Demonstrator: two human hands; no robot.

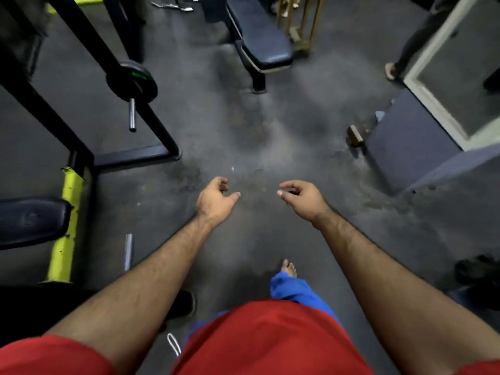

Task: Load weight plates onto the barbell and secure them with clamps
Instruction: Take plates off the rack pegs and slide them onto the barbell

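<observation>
Barbell sleeve (pixel 132 115) juts out bare at upper left, with one black weight plate (pixel 132 80) already on it, resting in the black rack (pixel 81 50). Well apart from it, over the dark floor (pixel 257 136), the left hand (pixel 215 200) and right hand (pixel 303 197) hang empty, fingers loosely curled and apart, holding nothing. A padded bench (pixel 259 41) stands beyond.

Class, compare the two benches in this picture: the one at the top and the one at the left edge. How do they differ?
The top bench shows its long pad, running away from the camera on a black leg. The left bench is cut off by the frame edge, showing only a short pad end beside a yellow post. Both have dark padding.
</observation>
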